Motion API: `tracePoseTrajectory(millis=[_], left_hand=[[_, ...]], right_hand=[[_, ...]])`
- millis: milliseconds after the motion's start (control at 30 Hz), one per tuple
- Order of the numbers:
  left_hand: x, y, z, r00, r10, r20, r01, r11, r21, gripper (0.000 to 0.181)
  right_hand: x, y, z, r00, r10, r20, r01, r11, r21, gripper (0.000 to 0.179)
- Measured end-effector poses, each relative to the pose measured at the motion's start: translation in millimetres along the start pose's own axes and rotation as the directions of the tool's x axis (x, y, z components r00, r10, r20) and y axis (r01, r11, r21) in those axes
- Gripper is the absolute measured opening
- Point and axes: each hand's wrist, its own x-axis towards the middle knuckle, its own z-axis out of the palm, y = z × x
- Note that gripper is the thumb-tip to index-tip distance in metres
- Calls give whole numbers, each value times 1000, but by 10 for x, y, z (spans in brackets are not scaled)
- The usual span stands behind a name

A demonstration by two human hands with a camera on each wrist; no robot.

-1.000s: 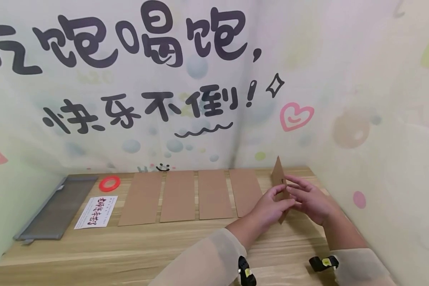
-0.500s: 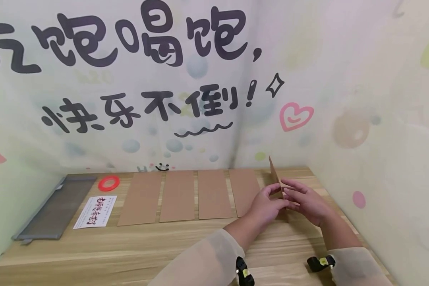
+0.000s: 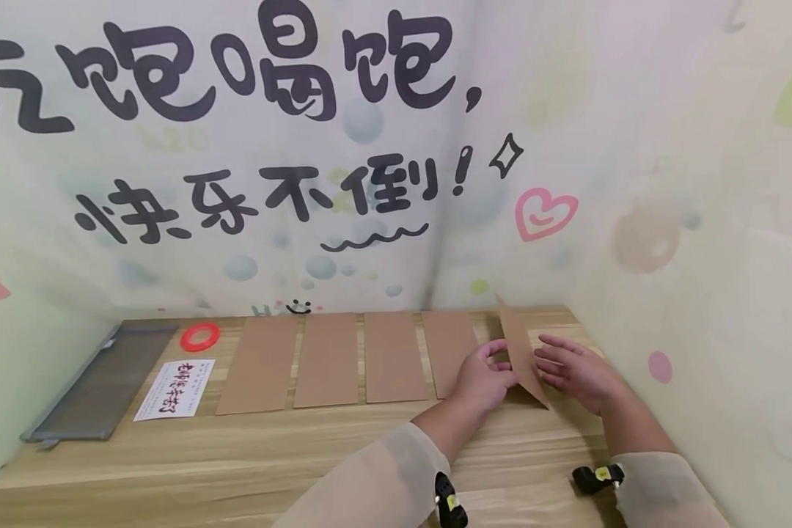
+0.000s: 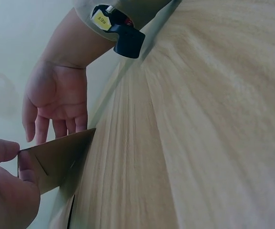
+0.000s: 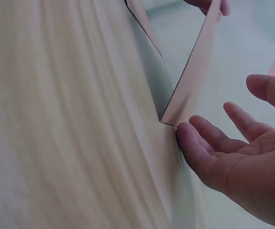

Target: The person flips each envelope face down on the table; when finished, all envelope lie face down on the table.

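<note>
A brown cardboard card [image 3: 525, 361] stands tilted on the wooden table, at the right end of a row of similar flat cards. My left hand [image 3: 483, 381] pinches its raised left edge between thumb and fingers; the left wrist view shows the thumb [image 4: 1, 149] on that edge. Just to the right of the card is my right hand [image 3: 579, 375], its fingers loosely spread and holding nothing. In the right wrist view the fingers of the right hand [image 5: 247, 157] are close to the card's lower corner; whether they touch it I cannot tell.
Several brown cards [image 3: 326, 359] lie flat side by side along the back. Further left are a red ring [image 3: 188, 342], a white card with red writing [image 3: 174, 390] and a grey mesh pouch [image 3: 105, 385]. Printed cloth walls [image 3: 699, 242] bound the table.
The card has turned from nearly edge-on, tilting over so its face shows toward the right. My right hand has come away from it and its fingers have opened; the left hand keeps its pinch.
</note>
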Motion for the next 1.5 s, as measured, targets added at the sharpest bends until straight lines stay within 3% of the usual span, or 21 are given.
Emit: tracePoseTrajectory(millis=[200, 433, 1000, 1233, 1400, 1500], left_hand=[[20, -50, -31, 1000, 8, -15, -7, 999, 32, 56], [11, -92, -55, 1000, 14, 19, -15, 999, 41, 61], [-2, -153, -125, 998, -30, 53, 30, 1000, 1, 67], [-23, -116, -336, 997, 11, 76, -9, 1000, -29, 60], [-31, -17, -555, 991, 56, 121, -44, 994, -103, 62], [-39, 66, -703, 989, 86, 119, -72, 991, -110, 61]], right_hand=[[32, 4, -36, 1000, 7, -12, -7, 1000, 3, 75], [27, -2, -42, 998, -5, -65, 4, 1000, -21, 77], [101, 7, -85, 996, -9, -89, 6, 1000, -29, 76], [190, 4, -59, 996, -25, -81, 23, 999, -22, 75], [220, -54, -18, 995, -55, -82, 52, 998, -41, 75], [231, -114, 65, 994, -71, -85, 66, 996, -66, 73]])
